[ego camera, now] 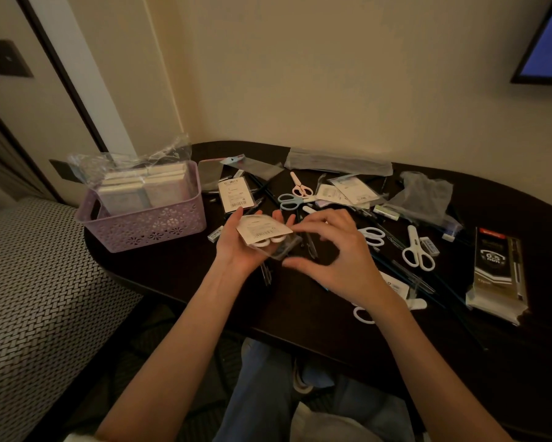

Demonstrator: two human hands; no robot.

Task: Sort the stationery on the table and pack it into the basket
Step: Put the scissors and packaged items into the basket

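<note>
Here we see two bare hands held up over a dark, rounded table (pixel 300 314). The left hand (pixel 241 244) lies palm up, with its fingers loosely cupped under a small clear plastic packet with a white barcode label (pixel 263 231). White scissor handles show through the packet. The right hand (pixel 335 253) is just beside it, fingers bent, and its fingertips (pixel 295 229) pinch the right edge of the same packet. So both hands are together on this one packet, above the table and not in the basket.

The purple plastic basket with cut-out flower holes (pixel 153 224) stands on the left end of the table, near the left hand. Inside it stand flat pale packs in crinkly clear wrap (pixel 140 183).

Behind the hands, more things lie spread on the table. We see a white labelled packet with a barcode (pixel 235 194) just right of the basket. There are small pink-handled scissors (pixel 301 186) and light blue-handled scissors (pixel 290 200) beside each other. More to the right lie white-handled scissors (pixel 417 253), with a small white eraser (pixel 429 245) touching or just beside them. At the far right lies a black and gold pack marked 0.5 mm (pixel 498 272). A grey crumpled plastic bag (pixel 424 194) sits toward the back, and a long clear sleeve (pixel 338 161) lies by the wall. Thin dark pens (pixel 405 272) lie here and there among it all.
</note>
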